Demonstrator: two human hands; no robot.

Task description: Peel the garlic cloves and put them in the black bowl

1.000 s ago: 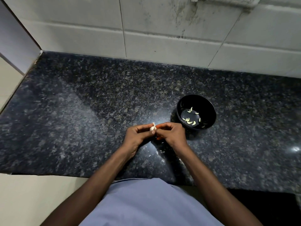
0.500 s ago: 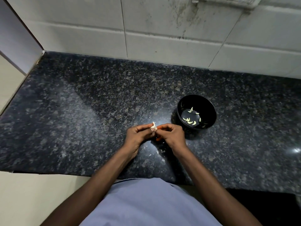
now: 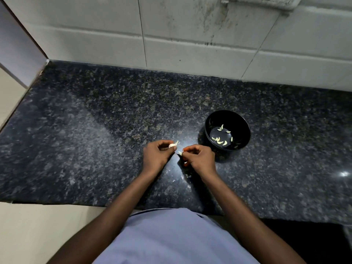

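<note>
A dark speckled granite counter (image 3: 95, 130) runs under me to the white tiled wall (image 3: 190, 44), and the black bowl (image 3: 242, 128) stands on it just beyond my right hand (image 3: 200, 159), several peeled cloves (image 3: 219, 141) lying inside. My left hand (image 3: 157, 155) pinches a garlic clove (image 3: 172, 145) over the counter. My right hand's fingertips (image 3: 185, 149), a little apart from it, pinch a scrap of skin (image 3: 180, 153).

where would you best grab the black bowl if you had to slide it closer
Take the black bowl by its rim at the near left edge, coming from above with the right hand, which is nearest. It stands upright and open, with no handle, and the peeled cloves lie low inside.
</note>
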